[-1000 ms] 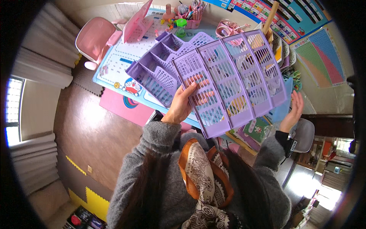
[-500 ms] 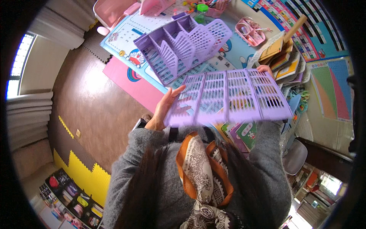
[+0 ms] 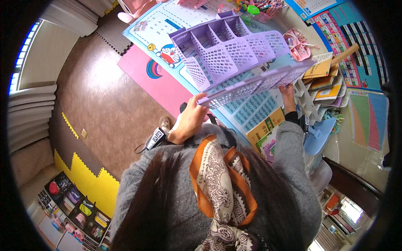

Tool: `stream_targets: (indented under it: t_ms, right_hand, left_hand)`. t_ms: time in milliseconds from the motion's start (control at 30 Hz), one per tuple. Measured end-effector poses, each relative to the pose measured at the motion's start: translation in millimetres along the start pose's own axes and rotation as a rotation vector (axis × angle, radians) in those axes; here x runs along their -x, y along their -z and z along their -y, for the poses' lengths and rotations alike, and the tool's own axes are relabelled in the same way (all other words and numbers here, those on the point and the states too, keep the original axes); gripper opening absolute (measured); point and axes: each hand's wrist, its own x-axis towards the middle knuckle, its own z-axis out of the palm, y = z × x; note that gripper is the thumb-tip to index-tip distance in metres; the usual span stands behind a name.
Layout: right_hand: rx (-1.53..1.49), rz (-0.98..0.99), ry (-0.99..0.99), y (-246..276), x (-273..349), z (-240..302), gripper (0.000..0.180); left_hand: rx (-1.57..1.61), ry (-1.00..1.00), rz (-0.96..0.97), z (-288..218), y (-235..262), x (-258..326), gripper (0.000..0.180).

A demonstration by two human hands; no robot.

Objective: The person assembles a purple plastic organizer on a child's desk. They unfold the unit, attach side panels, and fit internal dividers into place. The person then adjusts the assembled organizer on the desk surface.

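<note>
A light purple slotted plastic panel (image 3: 256, 82) is held up on a slant, seen nearly edge-on, in front of a purple file rack. My left hand (image 3: 190, 120) grips its left end, fingers at the corner. At its lower edge toward the right, my right hand (image 3: 287, 93) is closed on the panel; part of those fingers is hidden. The file rack (image 3: 217, 56), with several compartments and lattice dividers, rests on the blue table mat. Whether panel and rack touch, I cannot tell.
Books and papers (image 3: 320, 79) are piled right of the panel, beside a pink tray (image 3: 298, 44). Booklets (image 3: 266, 127) lie near my right forearm. A blue plastic piece (image 3: 320, 136) sits at the table's right side. The printed table mat (image 3: 144, 35) extends left.
The panel has tipped from facing up to nearly edge-on and moved away from me, closer to the rack. My right hand now shows below its edge. The view has shifted slightly.
</note>
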Motion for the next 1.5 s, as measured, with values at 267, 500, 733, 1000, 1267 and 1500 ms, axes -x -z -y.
stream_targets:
  t_ms: [267, 500, 733, 1000, 1267, 1500]
  right_hand:
    - [0.202, 0.416, 0.071, -8, -103, 32, 0.035]
    - [-0.39, 0.45, 0.002, -55, -46, 8, 0.03]
    - [-0.193, 0.546, 0.055, -66, 34, 6, 0.025]
    - [-0.152, 0.273, -0.138, -35, 11, 67, 0.015]
    - [0.045, 0.884, 0.571, 11, -71, 81, 0.038]
    - [0.052, 0.817, 0.632, 31, -85, 98, 0.035]
  left_hand:
    - [0.169, 0.145, -0.17, 0, -12, -14, 0.056]
    - [0.627, 0.321, -0.209, 26, 9, 18, 0.043]
    - [0.553, 0.368, -0.285, 18, 44, 38, 0.044]
    - [-0.071, 0.671, 0.107, -4, 40, 23, 0.024]
    - [-0.256, 0.029, -0.378, -39, 51, -10, 0.028]
    - [-0.226, -0.055, -0.515, -62, 50, -32, 0.031]
